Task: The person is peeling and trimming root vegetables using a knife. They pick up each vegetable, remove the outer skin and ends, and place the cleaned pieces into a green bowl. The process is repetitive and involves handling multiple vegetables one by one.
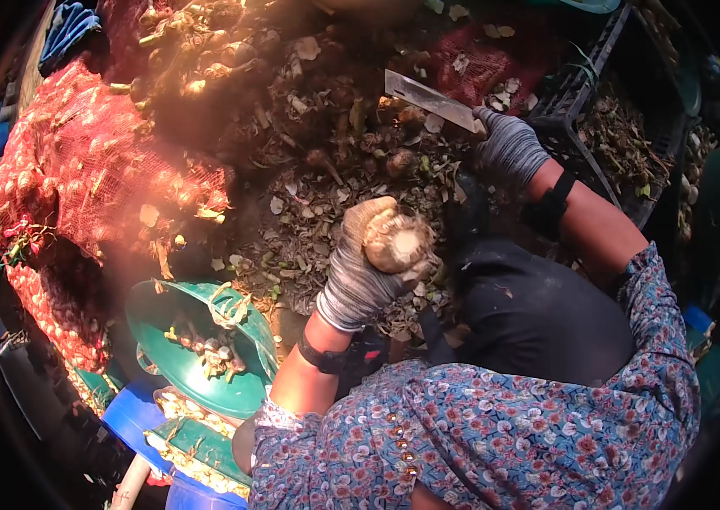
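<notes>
My left hand point(363, 271), in a grey knitted work glove, grips a garlic bulb point(398, 242). A pale, flat cut face on the bulb is turned up toward me. My right hand point(510, 143), gloved likewise, holds a broad-bladed knife point(430, 101) by its handle. The blade points up and to the left, apart from the bulb. Below both hands, the ground is littered with dry garlic skins and trimmings point(309, 236). Loose bulbs with stems point(226, 57) are heaped beyond, partly washed out by glare.
Red mesh sacks of garlic point(92, 153) stand at left. A green plastic basin point(168, 357) near my left forearm holds a few bulbs. Blue containers point(136, 414) sit below it. At right, a black plastic crate point(573, 121) contains trimmings. Another red mesh point(468, 64) lies near the knife.
</notes>
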### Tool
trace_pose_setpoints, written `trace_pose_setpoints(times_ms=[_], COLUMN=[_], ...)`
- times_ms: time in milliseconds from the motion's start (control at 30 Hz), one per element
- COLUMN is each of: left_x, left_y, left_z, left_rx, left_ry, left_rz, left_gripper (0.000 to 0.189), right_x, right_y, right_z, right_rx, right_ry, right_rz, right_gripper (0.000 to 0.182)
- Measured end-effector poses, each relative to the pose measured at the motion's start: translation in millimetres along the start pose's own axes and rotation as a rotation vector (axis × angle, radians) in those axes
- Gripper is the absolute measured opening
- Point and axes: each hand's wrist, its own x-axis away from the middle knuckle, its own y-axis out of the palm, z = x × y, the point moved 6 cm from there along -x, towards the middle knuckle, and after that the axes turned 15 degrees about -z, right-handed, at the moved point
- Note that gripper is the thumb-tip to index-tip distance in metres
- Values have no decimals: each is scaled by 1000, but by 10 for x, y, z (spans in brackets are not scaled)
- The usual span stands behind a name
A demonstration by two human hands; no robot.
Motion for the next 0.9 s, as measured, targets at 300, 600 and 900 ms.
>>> trace_pose_setpoints(times_ms=[300,600,900], left_x=[344,451,377], left_y=[18,141,188], left_z=[-946,-993,-1025], left_rx=[-231,-376,-484], left_ry=[-43,-24,-19], left_rz=[33,2,2], left_gripper=[67,59,52], right_x=[449,391,307], right_y=[278,394,425], right_z=[-1182,-1167,-1141], right_rx=[266,260,223], right_ry=[-582,-558,-514], right_rz=[-312,-350,-261], right_gripper=[30,27,26])
